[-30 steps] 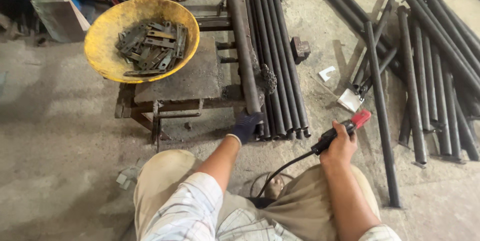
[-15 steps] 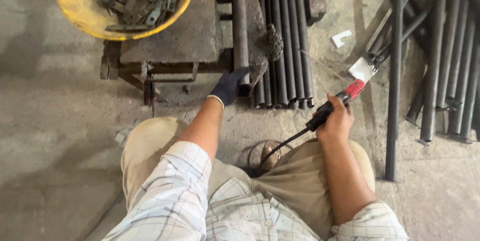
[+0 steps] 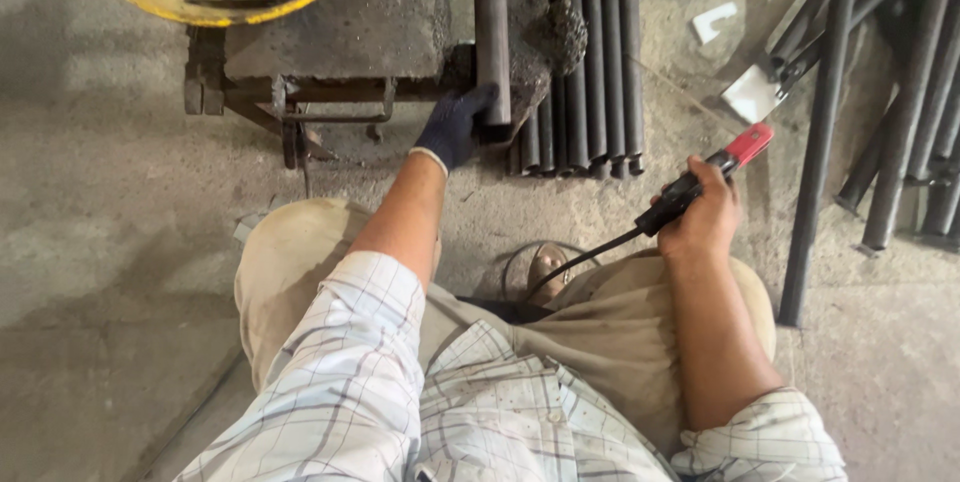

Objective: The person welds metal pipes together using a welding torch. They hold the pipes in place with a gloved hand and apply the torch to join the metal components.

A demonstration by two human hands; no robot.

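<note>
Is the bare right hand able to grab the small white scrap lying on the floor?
Probably not right away: the right hand is full, gripping the red and black tool, and the white scrap lies apart on open floor.

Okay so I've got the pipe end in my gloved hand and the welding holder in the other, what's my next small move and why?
Probably swing the electrode holder in your right hand toward the pipe. Your gloved left hand already grips its near end on the stand, while the holder sits well off to the side.

Plaid short sleeves, tan trousers, dark glove on the left hand.
</note>
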